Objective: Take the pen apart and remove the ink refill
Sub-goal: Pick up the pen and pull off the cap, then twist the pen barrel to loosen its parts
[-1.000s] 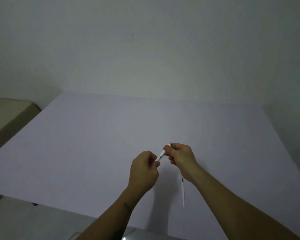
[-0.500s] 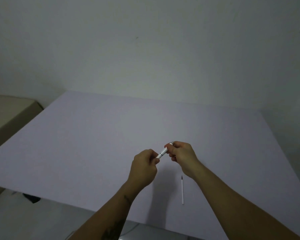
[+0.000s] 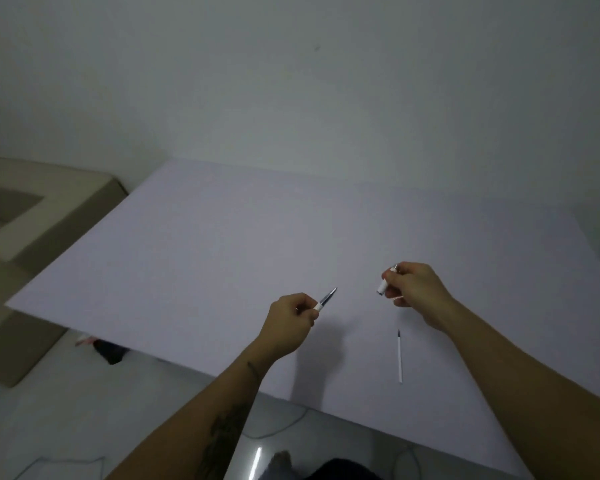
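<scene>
The pen is in two pieces. My left hand is closed around the front piece, whose white collar and grey tapered tip stick out up and to the right. My right hand grips the white barrel piece, its open end pointing down-left. The two hands are held apart above the white sheet. A thin white ink refill with a dark tip lies on the sheet below my right hand.
The white sheet's near edge runs diagonally below my forearms, with grey floor and a thin cable beneath. A beige cushion or sofa sits at the left. A dark object lies on the floor under the sheet's left edge.
The pen came apart: my hands, joined on it before, have separated, the left going left with the tip piece and the right going right with the barrel. The camera view also shifted.
</scene>
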A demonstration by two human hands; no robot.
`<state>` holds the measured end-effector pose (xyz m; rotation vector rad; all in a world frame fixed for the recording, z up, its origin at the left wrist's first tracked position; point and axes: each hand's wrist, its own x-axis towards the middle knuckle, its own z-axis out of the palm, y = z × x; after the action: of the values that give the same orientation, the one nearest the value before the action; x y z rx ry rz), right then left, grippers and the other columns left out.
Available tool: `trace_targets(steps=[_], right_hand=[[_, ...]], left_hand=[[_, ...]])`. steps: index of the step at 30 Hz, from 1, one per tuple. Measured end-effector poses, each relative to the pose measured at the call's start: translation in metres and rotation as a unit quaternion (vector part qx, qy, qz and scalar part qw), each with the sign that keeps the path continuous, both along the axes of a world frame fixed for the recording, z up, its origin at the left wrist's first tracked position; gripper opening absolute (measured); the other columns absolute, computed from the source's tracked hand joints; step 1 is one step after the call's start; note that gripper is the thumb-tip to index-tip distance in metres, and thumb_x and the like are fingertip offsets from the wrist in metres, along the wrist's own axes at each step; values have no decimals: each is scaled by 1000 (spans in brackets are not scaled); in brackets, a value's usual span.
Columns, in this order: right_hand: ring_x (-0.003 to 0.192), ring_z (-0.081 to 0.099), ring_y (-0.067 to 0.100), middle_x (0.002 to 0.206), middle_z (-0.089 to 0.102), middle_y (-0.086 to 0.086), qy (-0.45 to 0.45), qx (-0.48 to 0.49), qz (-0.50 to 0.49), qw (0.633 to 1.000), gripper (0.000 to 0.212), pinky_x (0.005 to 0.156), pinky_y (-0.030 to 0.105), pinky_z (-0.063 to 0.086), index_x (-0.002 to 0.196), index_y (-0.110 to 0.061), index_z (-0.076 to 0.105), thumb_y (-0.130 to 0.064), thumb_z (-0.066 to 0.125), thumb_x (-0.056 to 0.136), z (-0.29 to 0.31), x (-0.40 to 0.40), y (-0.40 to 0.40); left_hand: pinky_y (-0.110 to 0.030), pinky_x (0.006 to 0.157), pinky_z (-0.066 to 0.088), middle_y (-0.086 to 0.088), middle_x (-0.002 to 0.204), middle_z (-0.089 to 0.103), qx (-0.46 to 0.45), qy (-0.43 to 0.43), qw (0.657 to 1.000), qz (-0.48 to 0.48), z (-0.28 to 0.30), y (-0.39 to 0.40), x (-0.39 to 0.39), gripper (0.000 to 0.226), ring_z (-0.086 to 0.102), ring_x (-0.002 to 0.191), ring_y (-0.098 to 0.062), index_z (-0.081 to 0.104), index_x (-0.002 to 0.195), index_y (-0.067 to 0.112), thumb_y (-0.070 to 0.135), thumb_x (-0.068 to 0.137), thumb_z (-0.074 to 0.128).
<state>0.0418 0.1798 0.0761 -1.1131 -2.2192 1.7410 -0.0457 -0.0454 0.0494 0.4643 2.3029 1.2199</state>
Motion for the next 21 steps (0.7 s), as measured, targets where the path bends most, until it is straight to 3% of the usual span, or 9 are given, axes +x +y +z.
trace_targets(steps=[5, 7, 10, 12, 16, 21], right_hand=[[57, 69, 18, 75, 72, 11, -101, 104, 92, 985, 6, 49, 20, 49, 83, -11, 68, -14, 63, 85, -45, -1, -43], [59, 69, 18, 85, 71, 11, -134, 121, 106, 978, 9, 54, 24, 53, 92, -15, 66, -17, 65, 83, -60, 2, -54], [59, 63, 12, 95, 65, 9, -184, 157, 139, 960, 18, 55, 24, 46, 101, -17, 59, -23, 63, 85, -74, 5, -66], [61, 62, 14, 93, 63, 7, -199, 167, 141, 955, 18, 55, 25, 47, 99, -17, 56, -24, 63, 84, -78, 3, -71], [78, 66, 26, 94, 63, 7, -218, 190, 134, 948, 19, 73, 34, 55, 97, -19, 54, -26, 61, 81, -87, -3, -77], [75, 68, 28, 91, 64, 9, -230, 195, 109, 947, 15, 72, 39, 58, 93, -16, 53, -23, 59, 81, -100, -2, -83]], left_hand=[[-19, 55, 43, -12, 90, 72, -2, -12, 1000, -9, -8, -14, -18, 11, 54, 62, -12, 70, 89, 11, 11, 90, 59], [-22, 55, 43, -11, 90, 70, -11, -20, 1000, -19, -15, -16, -26, 10, 53, 60, -13, 69, 88, 12, 11, 90, 59], [-22, 55, 43, -6, 87, 67, -23, -23, 998, -44, -23, -18, -36, 9, 52, 60, -13, 69, 89, 12, 11, 88, 60], [-22, 57, 43, -7, 87, 67, -29, -22, 998, -59, -28, -17, -43, 9, 53, 63, -14, 69, 89, 12, 11, 88, 60], [-25, 60, 47, -9, 90, 69, -33, -26, 995, -85, -39, -13, -56, 9, 56, 66, -16, 69, 89, 12, 12, 87, 61], [-22, 61, 46, -8, 90, 70, -43, -29, 992, -116, -47, -11, -65, 9, 59, 69, -16, 70, 90, 13, 13, 87, 61]])
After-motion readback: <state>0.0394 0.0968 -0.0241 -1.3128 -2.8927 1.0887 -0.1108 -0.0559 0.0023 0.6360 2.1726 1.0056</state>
